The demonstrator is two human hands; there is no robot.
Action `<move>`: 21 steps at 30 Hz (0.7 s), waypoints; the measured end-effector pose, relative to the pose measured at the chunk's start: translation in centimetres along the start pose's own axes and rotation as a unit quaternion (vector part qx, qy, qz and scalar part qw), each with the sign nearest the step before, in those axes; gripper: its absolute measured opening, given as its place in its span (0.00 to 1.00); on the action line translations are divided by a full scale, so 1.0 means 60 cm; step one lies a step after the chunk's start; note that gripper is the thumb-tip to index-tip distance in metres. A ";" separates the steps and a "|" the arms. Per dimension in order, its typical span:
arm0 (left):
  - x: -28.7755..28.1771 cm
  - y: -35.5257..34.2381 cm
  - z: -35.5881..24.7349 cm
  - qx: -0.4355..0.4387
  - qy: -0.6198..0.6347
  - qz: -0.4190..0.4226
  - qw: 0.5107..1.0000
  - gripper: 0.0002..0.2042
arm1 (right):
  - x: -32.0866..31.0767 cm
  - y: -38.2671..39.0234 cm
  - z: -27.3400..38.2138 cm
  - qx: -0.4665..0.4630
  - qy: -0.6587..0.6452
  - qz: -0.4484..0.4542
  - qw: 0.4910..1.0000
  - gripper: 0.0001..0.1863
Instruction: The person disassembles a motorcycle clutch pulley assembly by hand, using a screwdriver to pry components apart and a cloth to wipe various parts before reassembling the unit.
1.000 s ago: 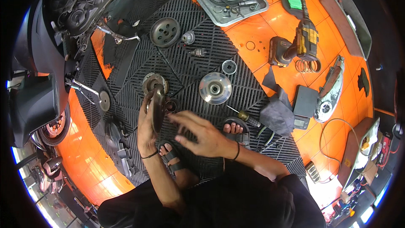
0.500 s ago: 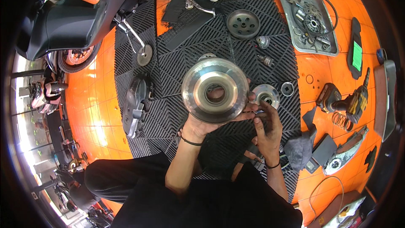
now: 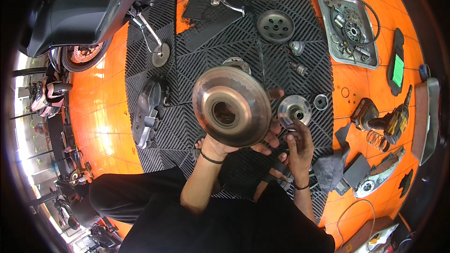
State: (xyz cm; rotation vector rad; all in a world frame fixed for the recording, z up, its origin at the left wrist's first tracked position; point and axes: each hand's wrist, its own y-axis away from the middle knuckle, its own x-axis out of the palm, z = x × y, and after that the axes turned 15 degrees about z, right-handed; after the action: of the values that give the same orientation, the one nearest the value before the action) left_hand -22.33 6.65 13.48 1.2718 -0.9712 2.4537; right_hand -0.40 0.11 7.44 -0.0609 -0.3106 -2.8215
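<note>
A wide, shiny metal pulley disc (image 3: 253, 105) with a round central hole is raised above the mat, tilted. My left hand (image 3: 220, 148) is closed around it from below; fingertips show past its right side, the palm hidden underneath. To the right is my right hand (image 3: 301, 146), thumb and forefinger apart, with nothing visible between them. Its forefinger overlaps the near edge of a smaller round metal part (image 3: 287, 108); whether they touch I cannot tell. Behind the disc, another round metal part (image 3: 238, 62) is partly covered.
Black ribbed matting (image 3: 187, 84) covers the orange tiles. A slotted clutch bell (image 3: 275, 26) sits farther off, near a metal tray (image 3: 333, 55) of parts. On the right are a cordless impact driver (image 3: 393, 124) and a coil spring (image 3: 376, 140). A motorcycle (image 3: 75, 18) stands far left.
The pulley disc has tipped and moved slightly left and nearer in my left hand, uncovering more of the part behind it. My right hand has shifted slightly nearer; its fingers are farther from the disc.
</note>
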 end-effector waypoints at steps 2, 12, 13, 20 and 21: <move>0.007 -0.004 0.000 -0.008 -0.012 -0.020 1.000 0.53 | -0.001 0.002 -0.003 -0.001 -0.008 -0.006 1.000 0.25; 0.045 0.095 -0.093 0.033 -0.704 -0.506 0.496 0.31 | -0.059 -0.007 -0.031 0.028 0.193 -0.131 0.972 0.19; 0.046 0.126 -0.118 0.023 -0.747 -0.562 0.355 0.36 | -0.070 -0.010 -0.044 0.029 0.234 -0.133 0.963 0.19; -0.013 0.271 -0.187 0.007 -0.780 -0.605 -0.160 0.53 | -0.084 -0.048 -0.071 0.004 0.366 -0.066 0.928 0.26; -0.020 0.276 -0.187 -0.007 -0.759 -0.641 -0.118 0.55 | -0.085 -0.054 -0.081 0.000 0.397 -0.057 0.916 0.26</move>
State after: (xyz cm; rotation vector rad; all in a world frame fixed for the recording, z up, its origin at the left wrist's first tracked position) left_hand -36.54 1.36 0.34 2.1282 0.6163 -1.3330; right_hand 3.44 3.57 1.67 1.0964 -0.1195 -2.6720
